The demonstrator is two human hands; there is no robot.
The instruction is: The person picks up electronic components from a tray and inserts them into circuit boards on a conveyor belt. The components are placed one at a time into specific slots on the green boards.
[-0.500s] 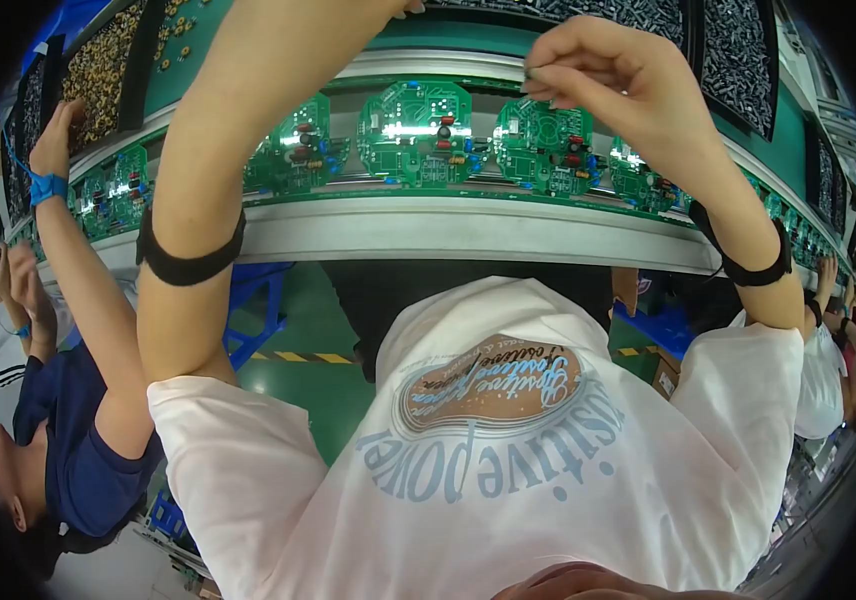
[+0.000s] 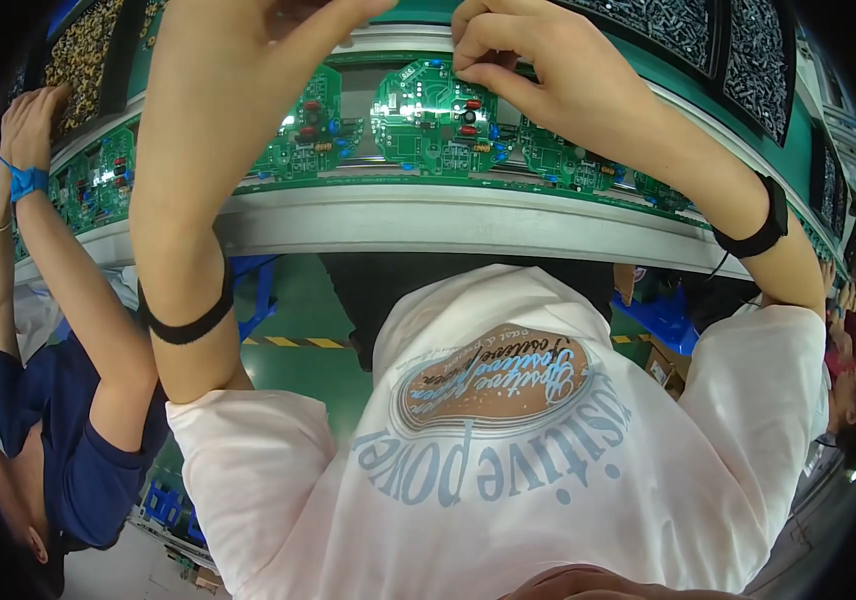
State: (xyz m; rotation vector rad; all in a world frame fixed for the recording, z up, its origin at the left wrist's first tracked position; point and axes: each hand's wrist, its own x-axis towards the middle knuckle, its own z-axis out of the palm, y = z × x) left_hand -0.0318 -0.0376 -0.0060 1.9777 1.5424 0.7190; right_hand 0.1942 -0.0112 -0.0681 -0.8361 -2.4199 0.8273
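Observation:
My right hand (image 2: 523,55) is closed in a pinch at the upper right of a green circuit board (image 2: 418,118), fingertips at or just over its edge. Whatever the pinch holds is too small to make out. This board carries red, blue, black and striped components. My left hand (image 2: 303,22) is at the top edge, up and left of the same board. Its thumb points right, but the fingertips are cut off by the picture, so its grip is unclear. Another board (image 2: 313,135) lies partly behind my left forearm, and one more (image 2: 563,160) sits below my right wrist.
A pale metal rail (image 2: 398,220) runs along the near side of the board line. Black bins of small grey parts (image 2: 758,75) stand at the upper right. A bin of yellowish parts (image 2: 78,55) is upper left, beside a co-worker's hand (image 2: 33,125) with a blue wrist strap.
My right hand has moved left, from one board to the board beside it. More of my left hand has come into view at the top. The co-worker's near hand has shifted slightly left.

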